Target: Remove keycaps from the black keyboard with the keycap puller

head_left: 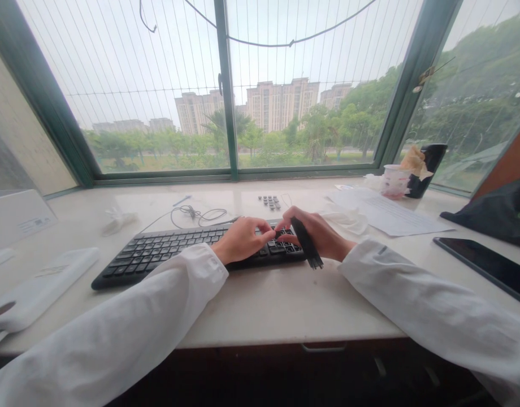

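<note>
A black keyboard (158,251) lies on the desk with its number pad towards the right. My left hand (245,237) is over the number pad, thumb and forefinger closed together. Its fingertips meet those of my right hand (317,232) at a small dark piece, seemingly a keycap (278,233); which fingers grip it is hard to tell. Tucked in my right hand is a black brush (306,243), bristles pointing down towards me. Bare key sockets (289,247) show beside the right fingers. Several loose keycaps (270,201) stand in rows behind the keyboard.
Behind the keyboard lies a coiled cable (196,213), with a crumpled tissue (118,219) to its left. Papers (391,212), a paper cup (393,181) and a black phone (489,265) are on the right. A white box-like object (43,288) sits at left; a window (232,113) stands behind.
</note>
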Motion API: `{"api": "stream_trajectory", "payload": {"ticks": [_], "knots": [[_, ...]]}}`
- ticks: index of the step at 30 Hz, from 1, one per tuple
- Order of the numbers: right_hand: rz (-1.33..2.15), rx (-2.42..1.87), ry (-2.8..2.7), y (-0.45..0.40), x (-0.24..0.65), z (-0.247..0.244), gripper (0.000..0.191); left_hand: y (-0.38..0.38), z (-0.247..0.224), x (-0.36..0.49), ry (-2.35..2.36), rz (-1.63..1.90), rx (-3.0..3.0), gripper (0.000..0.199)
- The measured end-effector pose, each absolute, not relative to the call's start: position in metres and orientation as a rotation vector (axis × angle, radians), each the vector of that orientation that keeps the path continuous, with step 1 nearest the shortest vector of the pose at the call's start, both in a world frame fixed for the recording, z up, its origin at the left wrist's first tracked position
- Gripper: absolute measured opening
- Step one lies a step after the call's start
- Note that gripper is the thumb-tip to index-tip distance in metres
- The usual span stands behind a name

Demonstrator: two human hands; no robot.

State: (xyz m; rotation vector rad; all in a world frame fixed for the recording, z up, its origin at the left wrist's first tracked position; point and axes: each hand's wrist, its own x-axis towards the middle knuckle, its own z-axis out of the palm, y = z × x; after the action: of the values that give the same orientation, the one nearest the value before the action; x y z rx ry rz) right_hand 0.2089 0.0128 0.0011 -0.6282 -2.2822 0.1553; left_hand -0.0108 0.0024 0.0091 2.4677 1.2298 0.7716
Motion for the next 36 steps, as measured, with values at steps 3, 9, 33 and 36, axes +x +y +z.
{"api": "stream_trajectory", "payload": {"ticks": [3,9,33,36], "knots": [[0.174,-0.655,-2.280,0.011,0.209,0.003,0.031,0.002,0.009,-0.011,1.284,0.777,2.531,0.038],[0.109,-0.761,-2.224,0.021,0.215,0.001,0.038,0.000,0.012,-0.014,1.564,0.784,2.764,0.040],[0.240,-1.190,-2.422,0.180,0.165,0.014,0.034,0.005,0.023,-0.028,1.838,0.688,2.896,0.032],[0.181,-1.254,-2.435,0.190,0.161,0.013,0.035,0.004,0.024,-0.028,1.841,0.678,2.884,0.032]]}}
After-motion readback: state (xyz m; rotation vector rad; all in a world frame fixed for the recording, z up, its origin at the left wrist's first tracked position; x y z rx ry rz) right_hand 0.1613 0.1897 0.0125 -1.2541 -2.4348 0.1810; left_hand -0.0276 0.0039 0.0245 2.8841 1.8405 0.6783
